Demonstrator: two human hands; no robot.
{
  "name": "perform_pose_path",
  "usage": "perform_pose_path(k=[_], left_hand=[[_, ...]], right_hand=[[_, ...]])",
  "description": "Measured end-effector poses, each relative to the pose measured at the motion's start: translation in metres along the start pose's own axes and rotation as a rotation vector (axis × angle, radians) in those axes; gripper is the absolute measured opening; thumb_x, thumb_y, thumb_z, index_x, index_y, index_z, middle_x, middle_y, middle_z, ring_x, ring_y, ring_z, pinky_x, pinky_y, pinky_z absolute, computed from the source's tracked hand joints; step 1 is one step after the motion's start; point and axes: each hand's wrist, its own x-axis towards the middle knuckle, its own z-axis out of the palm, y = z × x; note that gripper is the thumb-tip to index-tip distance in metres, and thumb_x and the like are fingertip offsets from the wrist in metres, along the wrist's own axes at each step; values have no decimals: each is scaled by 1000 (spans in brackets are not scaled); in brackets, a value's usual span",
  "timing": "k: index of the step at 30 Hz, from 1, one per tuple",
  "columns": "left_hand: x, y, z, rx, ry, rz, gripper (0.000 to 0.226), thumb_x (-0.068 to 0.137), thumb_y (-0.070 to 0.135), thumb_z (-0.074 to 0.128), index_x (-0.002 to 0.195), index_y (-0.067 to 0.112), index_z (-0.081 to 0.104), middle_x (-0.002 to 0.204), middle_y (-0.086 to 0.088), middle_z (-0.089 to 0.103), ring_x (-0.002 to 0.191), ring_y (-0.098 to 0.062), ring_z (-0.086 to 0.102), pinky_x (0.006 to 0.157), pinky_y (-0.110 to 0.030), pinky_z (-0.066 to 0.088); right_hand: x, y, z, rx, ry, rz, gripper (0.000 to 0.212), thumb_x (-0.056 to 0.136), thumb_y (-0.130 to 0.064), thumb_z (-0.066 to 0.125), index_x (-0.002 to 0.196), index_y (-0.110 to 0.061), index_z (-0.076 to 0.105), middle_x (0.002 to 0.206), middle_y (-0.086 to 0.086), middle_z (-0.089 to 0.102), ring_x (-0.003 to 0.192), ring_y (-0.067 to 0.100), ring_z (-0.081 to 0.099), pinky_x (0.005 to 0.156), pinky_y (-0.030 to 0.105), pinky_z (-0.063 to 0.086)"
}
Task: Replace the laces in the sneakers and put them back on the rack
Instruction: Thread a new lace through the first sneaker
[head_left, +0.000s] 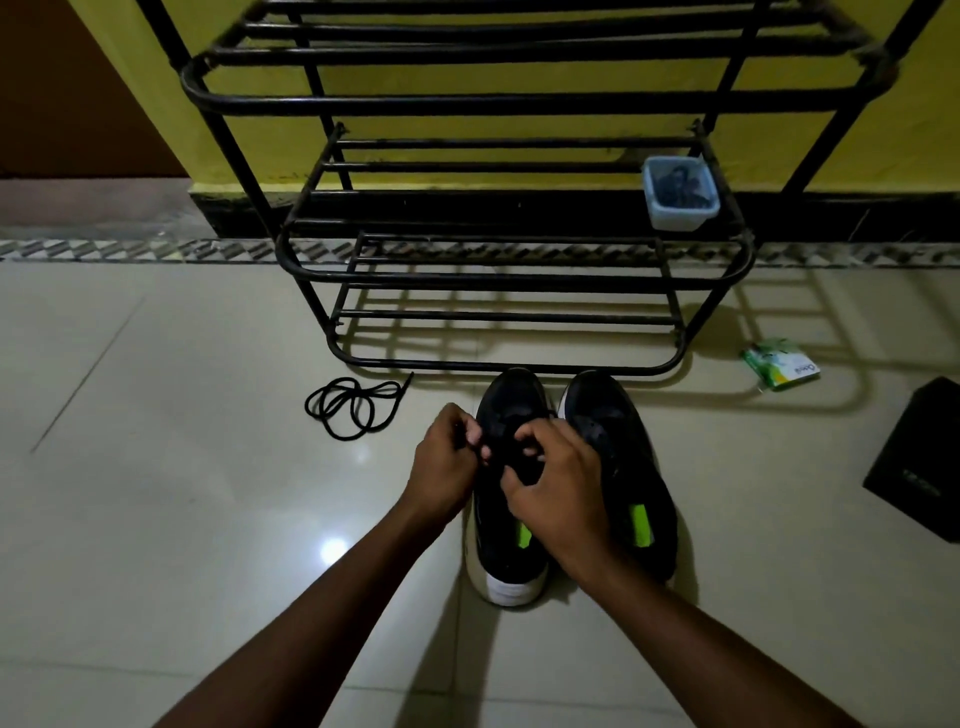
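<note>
Two black sneakers with white soles and green tabs stand side by side on the floor tiles, toes towards the rack: the left sneaker (506, 551) and the right sneaker (618, 441). My left hand (447, 462) and my right hand (556, 478) are both over the left sneaker's lacing area, fingers curled and pinching its black lace. The lace between my fingers is mostly hidden. A loose black lace (353, 405) lies coiled on the floor to the left of the sneakers. The black metal rack (498, 275) stands just beyond the sneakers' toes.
A small blue tub (680, 195) with dark contents sits on the rack's right side. A green packet (779, 369) lies on the floor at the right. A black box (919, 462) sits at the far right edge. A yellow wall is behind the rack.
</note>
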Motion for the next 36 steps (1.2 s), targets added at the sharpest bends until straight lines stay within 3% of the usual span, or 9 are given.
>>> perform_pose_path(k=[5, 8, 14, 19, 22, 24, 29, 32, 36], left_hand=[[3, 12, -14, -470, 142, -75, 22, 102, -2, 30, 95, 15, 42, 79, -14, 68, 74, -28, 69, 75, -39, 55], [8, 15, -26, -656, 104, -124, 26, 99, -6, 28, 92, 15, 42, 60, -2, 44, 50, -19, 46, 62, -35, 48], [16, -8, -56, 646, -137, 378, 19, 87, 47, 72, 83, 29, 72, 80, 3, 48, 75, -8, 50, 67, -29, 40], [3, 10, -52, -295, -45, 209, 37, 106, 32, 46, 75, 21, 64, 90, -14, 65, 93, -23, 66, 89, -39, 52], [1, 26, -50, -687, -60, 43, 39, 110, 34, 34, 79, 15, 47, 66, -6, 46, 58, -23, 48, 58, -32, 45], [4, 22, -48, -410, 5, 76, 35, 109, 34, 39, 81, 16, 48, 61, -1, 37, 52, -15, 29, 48, -27, 26], [7, -4, -34, 405, -51, 180, 4, 91, 30, 73, 93, 28, 70, 74, 5, 60, 62, -6, 54, 60, -21, 40], [6, -13, -22, 531, -86, 189, 18, 87, 30, 77, 99, 22, 68, 97, -2, 55, 83, -10, 57, 69, -14, 42], [4, -10, -17, 623, -175, 266, 11, 91, 12, 68, 96, 16, 59, 106, -5, 48, 95, -23, 57, 86, -31, 51]], right_hand=[[-14, 7, 8, -78, 68, 4, 30, 71, 5, 74, 96, -9, 65, 106, 4, 57, 94, 21, 60, 86, 22, 46], [-14, 12, 9, -79, 96, -15, 28, 71, 8, 71, 95, -5, 66, 102, 6, 60, 92, 23, 61, 84, 21, 45], [-18, 8, 10, -128, 125, 1, 24, 77, 7, 67, 97, -5, 65, 106, 9, 60, 91, 25, 61, 82, 21, 43], [-19, 5, 9, -134, 138, 9, 24, 77, 9, 65, 97, -4, 64, 106, 10, 59, 88, 26, 60, 81, 17, 39], [-19, 2, 8, -143, 143, 14, 25, 77, 12, 63, 97, -3, 63, 106, 11, 58, 87, 25, 59, 81, 14, 36], [-19, 1, 8, -137, 137, 13, 26, 78, 12, 62, 99, -3, 63, 108, 11, 58, 88, 26, 60, 80, 20, 41], [-19, -1, 10, -165, 131, 10, 26, 79, 10, 62, 100, -5, 62, 110, 10, 57, 92, 28, 61, 83, 29, 49], [-19, -2, 9, -153, 134, 6, 26, 79, 11, 61, 100, -3, 62, 109, 12, 57, 92, 30, 62, 82, 30, 49], [-20, -2, 8, -165, 119, -9, 28, 77, 12, 62, 102, -3, 61, 109, 12, 56, 92, 29, 61, 81, 32, 51]])
